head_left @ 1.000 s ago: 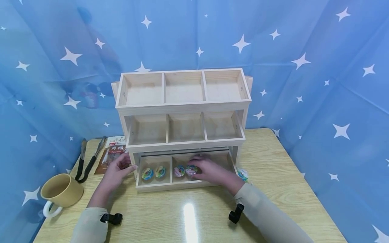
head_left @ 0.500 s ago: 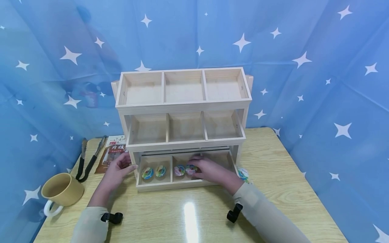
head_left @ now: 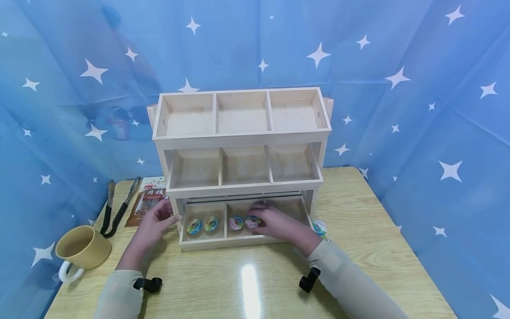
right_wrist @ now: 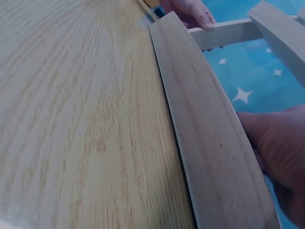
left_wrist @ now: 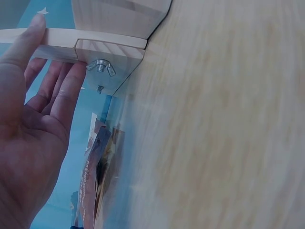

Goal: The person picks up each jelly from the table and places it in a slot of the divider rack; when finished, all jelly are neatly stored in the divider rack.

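Observation:
A three-tier wooden rack [head_left: 243, 191] stands on the table, each tier split into compartments. My left hand [head_left: 154, 225] holds its lower left upright; in the left wrist view, the thumb [left_wrist: 29, 40] and fingers lie on opposite sides of the wood beside a wing nut [left_wrist: 101, 67]. In the bottom tier's middle compartment, my right hand [head_left: 275, 221] pinches a small lidded jelly cup [head_left: 252, 222]. Another pink-lidded cup [head_left: 236, 223] sits just left of it. Two blue-and-yellow-lidded cups [head_left: 194, 226] rest in the left compartment. The tray's front wall [right_wrist: 205, 124] hides the right fingertips in the right wrist view.
A yellow mug [head_left: 83, 248] with a white handle stands at the left, near black-handled tongs [head_left: 116, 217]. A brown packet [head_left: 148, 200] lies behind my left hand. A colourful packet or lid [head_left: 320, 228] shows beside the rack's right foot. A blue star-printed cloth [head_left: 247, 44] hangs behind.
Both hands keep nearly the same places, the right one still at the cup in the middle compartment. The head view has shifted very slightly.

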A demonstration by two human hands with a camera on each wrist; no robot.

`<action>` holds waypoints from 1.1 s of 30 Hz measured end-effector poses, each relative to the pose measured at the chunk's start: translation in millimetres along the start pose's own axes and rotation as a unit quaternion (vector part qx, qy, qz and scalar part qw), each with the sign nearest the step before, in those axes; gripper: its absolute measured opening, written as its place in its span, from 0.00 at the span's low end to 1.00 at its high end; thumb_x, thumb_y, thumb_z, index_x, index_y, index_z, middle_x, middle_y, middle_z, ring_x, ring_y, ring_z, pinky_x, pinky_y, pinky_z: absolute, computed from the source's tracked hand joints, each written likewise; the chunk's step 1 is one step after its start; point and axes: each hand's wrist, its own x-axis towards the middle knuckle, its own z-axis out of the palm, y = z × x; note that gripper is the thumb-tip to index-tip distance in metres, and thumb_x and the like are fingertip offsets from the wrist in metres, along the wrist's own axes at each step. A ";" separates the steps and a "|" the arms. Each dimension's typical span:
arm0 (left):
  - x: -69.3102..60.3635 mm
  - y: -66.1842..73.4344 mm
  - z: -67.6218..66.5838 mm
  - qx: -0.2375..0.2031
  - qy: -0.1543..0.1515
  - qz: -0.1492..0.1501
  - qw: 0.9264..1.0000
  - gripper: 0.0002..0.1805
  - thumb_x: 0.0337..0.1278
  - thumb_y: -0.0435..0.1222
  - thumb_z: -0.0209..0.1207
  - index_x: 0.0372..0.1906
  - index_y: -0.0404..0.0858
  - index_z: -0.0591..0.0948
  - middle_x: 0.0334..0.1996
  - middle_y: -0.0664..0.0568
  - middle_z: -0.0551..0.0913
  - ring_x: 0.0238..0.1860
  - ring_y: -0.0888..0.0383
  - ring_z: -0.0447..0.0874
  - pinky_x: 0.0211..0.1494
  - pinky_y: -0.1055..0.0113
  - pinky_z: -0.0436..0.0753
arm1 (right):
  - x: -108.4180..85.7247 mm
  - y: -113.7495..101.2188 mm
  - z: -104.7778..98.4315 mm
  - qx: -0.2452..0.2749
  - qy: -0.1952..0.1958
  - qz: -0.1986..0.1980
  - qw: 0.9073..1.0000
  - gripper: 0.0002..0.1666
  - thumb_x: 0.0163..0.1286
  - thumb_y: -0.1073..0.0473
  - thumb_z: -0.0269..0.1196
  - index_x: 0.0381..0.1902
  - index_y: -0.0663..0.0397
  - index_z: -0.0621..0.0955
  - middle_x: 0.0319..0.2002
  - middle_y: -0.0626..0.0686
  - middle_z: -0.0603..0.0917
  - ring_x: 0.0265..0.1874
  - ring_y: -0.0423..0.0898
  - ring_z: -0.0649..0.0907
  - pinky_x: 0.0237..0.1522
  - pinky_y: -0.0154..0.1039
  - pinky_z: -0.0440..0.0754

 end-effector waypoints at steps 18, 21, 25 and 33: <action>2.4 0.7 1.1 -0.009 -0.001 0.006 1.000 0.30 0.77 0.39 0.70 0.77 0.37 0.76 0.60 0.38 0.86 0.55 0.56 0.84 0.54 0.68 0.83 | -37.5 -8.2 -22.5 0.077 0.091 0.030 0.992 0.29 0.72 0.60 0.78 0.67 0.61 0.85 0.66 0.59 0.86 0.66 0.61 0.84 0.68 0.60 0.81; 1.9 0.3 0.9 -0.008 0.000 0.007 1.000 0.30 0.77 0.39 0.70 0.77 0.37 0.76 0.59 0.38 0.86 0.55 0.56 0.84 0.53 0.68 0.83 | -58.2 -10.4 -29.6 0.071 0.127 0.043 0.988 0.26 0.70 0.59 0.79 0.64 0.59 0.86 0.62 0.56 0.88 0.64 0.59 0.85 0.67 0.60 0.82; 0.5 0.6 -0.2 -0.005 0.001 0.004 1.000 0.31 0.78 0.39 0.70 0.77 0.37 0.76 0.60 0.38 0.85 0.55 0.57 0.84 0.54 0.68 0.82 | -89.6 -7.3 -38.3 0.060 0.167 0.054 0.983 0.23 0.69 0.60 0.80 0.60 0.54 0.88 0.57 0.51 0.88 0.58 0.53 0.86 0.62 0.55 0.85; -1.0 2.5 -0.4 0.003 0.000 0.001 1.000 0.31 0.78 0.41 0.69 0.78 0.37 0.76 0.61 0.38 0.85 0.56 0.56 0.83 0.54 0.68 0.82 | -153.7 10.7 -44.6 0.030 0.215 0.093 0.972 0.27 0.62 0.68 0.82 0.59 0.55 0.88 0.54 0.50 0.87 0.53 0.52 0.87 0.54 0.51 0.87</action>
